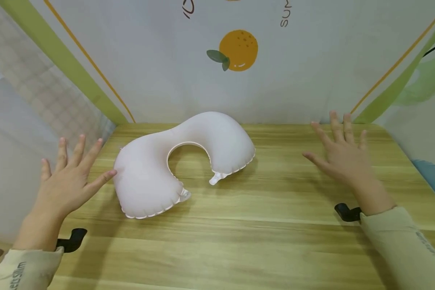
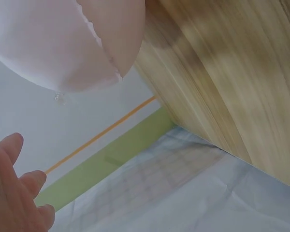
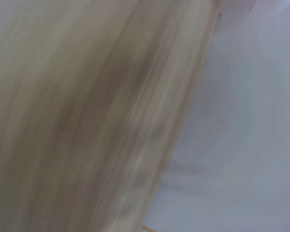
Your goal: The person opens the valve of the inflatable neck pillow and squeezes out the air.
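Observation:
An inflated, pale pink U-shaped neck pillow [image 1: 145, 173] lies on the wooden tabletop, its opening turned toward the front right. Clear valve tabs show at both of its ends. To its left, my left hand [image 1: 67, 183] hovers with fingers spread; its thumb tip overlaps the pillow's edge in the head view, and I cannot tell whether they touch. The left wrist view has the pillow [image 2: 63, 38] at the top and fingers of the left hand [image 2: 14, 193] at lower left, apart from it. Well right of the pillow, my right hand [image 1: 344, 161] is held spread above the table, holding nothing.
The wooden table [image 1: 221, 249] meets a pale curtain [image 1: 159, 72] printed with an orange fruit at its back edge. Checked and white cloth [image 1: 29, 96] hangs on the left. Black wrist mounts [image 1: 72, 240] show at both sleeves.

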Motion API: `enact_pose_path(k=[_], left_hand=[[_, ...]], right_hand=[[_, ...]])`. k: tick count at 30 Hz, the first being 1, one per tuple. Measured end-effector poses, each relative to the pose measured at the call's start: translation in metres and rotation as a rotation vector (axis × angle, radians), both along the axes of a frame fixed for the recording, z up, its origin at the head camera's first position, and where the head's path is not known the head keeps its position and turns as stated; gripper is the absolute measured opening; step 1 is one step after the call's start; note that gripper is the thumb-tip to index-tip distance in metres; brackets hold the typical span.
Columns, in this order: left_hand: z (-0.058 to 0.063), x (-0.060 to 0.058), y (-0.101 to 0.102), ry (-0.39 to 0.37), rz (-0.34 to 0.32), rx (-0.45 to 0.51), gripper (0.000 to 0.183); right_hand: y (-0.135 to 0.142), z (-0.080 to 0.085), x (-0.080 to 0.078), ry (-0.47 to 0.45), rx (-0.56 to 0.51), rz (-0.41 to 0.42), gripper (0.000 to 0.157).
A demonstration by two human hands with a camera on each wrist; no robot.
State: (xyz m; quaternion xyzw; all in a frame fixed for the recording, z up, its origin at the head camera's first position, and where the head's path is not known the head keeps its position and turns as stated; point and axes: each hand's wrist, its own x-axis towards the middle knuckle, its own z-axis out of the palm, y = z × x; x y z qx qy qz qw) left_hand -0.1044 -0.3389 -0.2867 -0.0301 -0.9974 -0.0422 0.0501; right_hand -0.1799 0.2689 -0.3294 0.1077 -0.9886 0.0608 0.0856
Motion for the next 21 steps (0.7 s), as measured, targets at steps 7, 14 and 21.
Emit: enact_pose_path(k=[7,14,21], left_hand=[[-0.004,-0.006,-0.005,-0.015,0.006,0.019,0.085],[-0.004,-0.002,-0.008,-0.001,0.0,0.044,0.083],[-0.011,-0.001,-0.009,-0.008,0.006,0.059,0.083]], right_hand=[[-0.02,0.003,-0.002,-0.003,-0.03,0.039,0.082],[-0.039,0.006,-0.007,0.022,-0.045,0.08,0.081],[-0.057,0.006,-0.014,0.014,-0.092,0.12,0.082]])
